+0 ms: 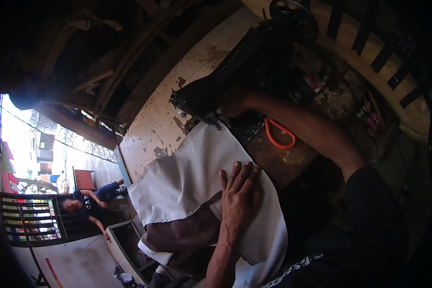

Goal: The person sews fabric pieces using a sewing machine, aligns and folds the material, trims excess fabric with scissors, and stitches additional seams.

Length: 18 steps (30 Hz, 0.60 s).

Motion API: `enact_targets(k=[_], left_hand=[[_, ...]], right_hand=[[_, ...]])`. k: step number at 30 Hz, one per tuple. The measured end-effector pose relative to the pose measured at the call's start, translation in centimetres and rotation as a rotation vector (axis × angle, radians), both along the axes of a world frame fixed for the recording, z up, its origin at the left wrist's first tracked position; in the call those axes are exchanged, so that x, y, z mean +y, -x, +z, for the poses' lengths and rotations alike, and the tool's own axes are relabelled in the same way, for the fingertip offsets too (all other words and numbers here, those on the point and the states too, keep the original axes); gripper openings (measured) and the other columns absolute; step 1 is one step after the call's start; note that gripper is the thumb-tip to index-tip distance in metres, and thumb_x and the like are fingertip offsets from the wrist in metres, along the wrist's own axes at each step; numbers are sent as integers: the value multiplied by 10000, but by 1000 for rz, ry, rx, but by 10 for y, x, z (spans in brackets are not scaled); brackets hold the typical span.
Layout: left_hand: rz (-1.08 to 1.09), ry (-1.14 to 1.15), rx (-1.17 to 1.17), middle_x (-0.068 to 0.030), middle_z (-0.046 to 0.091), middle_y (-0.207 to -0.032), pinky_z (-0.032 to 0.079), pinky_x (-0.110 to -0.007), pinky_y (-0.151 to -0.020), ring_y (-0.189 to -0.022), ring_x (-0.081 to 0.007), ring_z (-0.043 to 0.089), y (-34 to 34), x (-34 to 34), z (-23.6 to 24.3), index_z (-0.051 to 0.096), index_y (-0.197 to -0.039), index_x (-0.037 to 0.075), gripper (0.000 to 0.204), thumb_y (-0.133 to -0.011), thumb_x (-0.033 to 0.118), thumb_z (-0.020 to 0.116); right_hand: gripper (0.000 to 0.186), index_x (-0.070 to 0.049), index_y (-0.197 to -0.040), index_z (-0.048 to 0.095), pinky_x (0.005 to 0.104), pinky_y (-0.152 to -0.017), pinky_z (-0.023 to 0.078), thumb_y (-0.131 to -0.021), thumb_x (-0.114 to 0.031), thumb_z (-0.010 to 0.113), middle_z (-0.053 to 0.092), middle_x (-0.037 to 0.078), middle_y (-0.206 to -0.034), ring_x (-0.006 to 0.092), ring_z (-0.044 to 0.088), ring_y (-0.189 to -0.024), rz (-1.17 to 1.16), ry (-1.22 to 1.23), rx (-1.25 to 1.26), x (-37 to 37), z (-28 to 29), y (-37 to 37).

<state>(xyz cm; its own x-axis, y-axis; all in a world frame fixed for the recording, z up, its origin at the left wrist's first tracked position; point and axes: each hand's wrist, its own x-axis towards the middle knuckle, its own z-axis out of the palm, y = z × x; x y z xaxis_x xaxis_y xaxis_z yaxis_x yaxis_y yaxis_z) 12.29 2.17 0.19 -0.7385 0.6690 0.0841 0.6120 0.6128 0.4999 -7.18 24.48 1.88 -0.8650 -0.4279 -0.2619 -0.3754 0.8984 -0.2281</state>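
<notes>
White cloth [187, 177] lies spread over the bench [158, 125], its far edge tucked under the head of a black sewing machine [235, 72]. The whole view is tilted, so the machine runs up toward the top right, where its hand wheel [293, 17] sits. The left hand [239, 194] rests flat on the cloth, fingers straight and close together, pressing it down rather than gripping it. The right hand [233, 103] reaches in beside the needle end of the machine; it is dark there, and I cannot tell whether its fingers are spread or closed, or whether they pinch the cloth. The right arm wears a dark sleeve from the elbow back.

A band of brown cloth [187, 237] shows at the near end of the white piece, apparently joined to it or folded under it. Orange-handled scissors [279, 134] lie on the bench just beside the cloth, touched by neither hand.

As a judgement of progress: the cloth is already placed at the needle and held flat, so the set-up looks done, and most of the white piece lies on the near side of the machine, which suggests that much of the stitching is left. No seam can be made out in this light.

Off to the left, well apart, another person [89, 201] sits near a railing [29, 223] by an open street.
</notes>
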Motion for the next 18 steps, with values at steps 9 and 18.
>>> enact_targets(k=[9, 18], left_hand=[[8, 10, 17, -128, 562, -1522, 173, -618, -1259, -1496, -358, 420, 10, 8, -1, 649, -1404, 129, 511, -894, 109, 664], [-4, 49, 71, -103, 537, -1550, 173, -625, -1258, -1509, -347, 401, 22, 2, -6, 610, -1450, 137, 564, -890, 127, 678]], right_hand=[[365, -147, -1152, 775, 485, -934, 528, -917, -370, 607, 759, 76, -1167, 328, 703, -1110, -93, 87, 169, -11, -36, 15], [340, -139, -1127, 763, 480, -936, 529, -921, -366, 615, 743, 90, -1155, 331, 700, -1105, -73, 167, 181, -15, -42, 31]])
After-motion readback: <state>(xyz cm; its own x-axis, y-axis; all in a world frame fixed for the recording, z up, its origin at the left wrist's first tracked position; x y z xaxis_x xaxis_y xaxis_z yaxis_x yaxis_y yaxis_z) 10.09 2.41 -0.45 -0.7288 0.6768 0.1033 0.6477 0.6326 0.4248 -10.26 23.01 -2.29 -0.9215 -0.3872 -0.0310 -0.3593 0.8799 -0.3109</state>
